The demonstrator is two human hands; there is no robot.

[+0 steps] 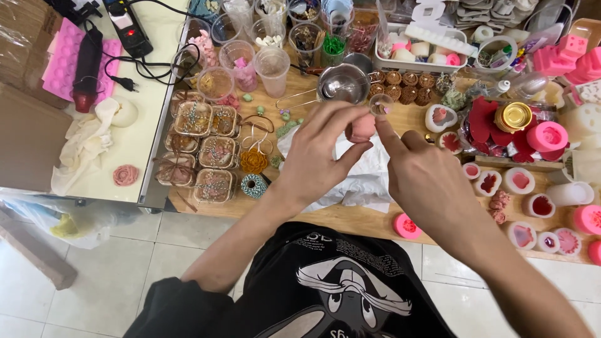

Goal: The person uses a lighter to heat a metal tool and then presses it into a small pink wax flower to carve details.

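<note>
Cluttered tabletop (350,219), white cloth (369,181) probably passable

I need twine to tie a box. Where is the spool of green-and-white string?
The spool of string stands near the table's front edge, left of the left hand, beside the boxed gifts.

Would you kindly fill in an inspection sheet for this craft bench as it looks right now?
Surface: wooden table, crowded; white side table at left.
Job's things: pink moulded piece and small clear cup held up over white crumpled plastic.
Clutter: boxed gifts tied with twine, plastic cups, metal strainer, pink silicone moulds, twine spool.
Hands: left hand grips the pink piece; right hand holds the cup at its fingertips.
Cables: black cord and plug by a power strip.
Surroundings: tiled floor, cardboard.
</note>
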